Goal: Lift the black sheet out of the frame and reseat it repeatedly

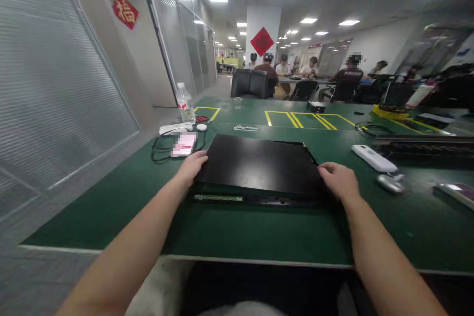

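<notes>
– Where's our black panel (255,160), and how's our grip?
– Just in from the desk's (122,207) near edge, around its middle; our left hand (192,165) clasps the panel's left side, our right hand (339,180) pinches its right.
– What could go wrong?
– If we lift unevenly, the panel could twist; if either hand slips, it could drop onto the green circuit strip (218,198) along its near side.

A clear bottle (185,110) with a red-marked label stands upright on the green table (122,202). Nearer the camera than the bottle is a phone (184,145); to the bottle's right, a clear cup (238,103) and, beyond, a black chair (249,84).
</notes>
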